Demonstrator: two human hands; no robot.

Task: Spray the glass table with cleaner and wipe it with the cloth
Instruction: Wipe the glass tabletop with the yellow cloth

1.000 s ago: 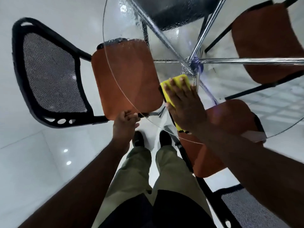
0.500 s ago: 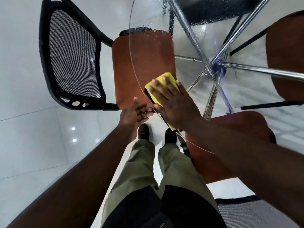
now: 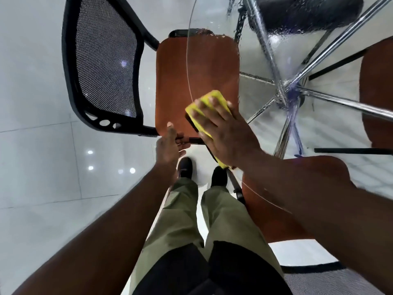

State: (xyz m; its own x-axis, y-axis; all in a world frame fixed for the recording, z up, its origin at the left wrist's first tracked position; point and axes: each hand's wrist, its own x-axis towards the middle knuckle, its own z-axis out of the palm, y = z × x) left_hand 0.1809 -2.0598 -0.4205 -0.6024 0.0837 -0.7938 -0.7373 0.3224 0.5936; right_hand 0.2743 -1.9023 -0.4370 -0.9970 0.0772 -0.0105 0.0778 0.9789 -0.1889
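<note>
Near the rim of the glass table (image 3: 258, 88), the right hand (image 3: 225, 133) presses flat, fingers straight and spread, on a yellow cloth (image 3: 214, 97) lying on the glass. Just left, the left hand (image 3: 168, 147) touches the near corner of an orange chair seat (image 3: 172, 81), thumb on top; whether it grips is unclear. Droplets bead the far glass.

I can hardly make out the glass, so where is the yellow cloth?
In the head view, the yellow cloth lies at the near-left rim of the glass table, pressed under the right hand, above the orange chair seat.
</note>
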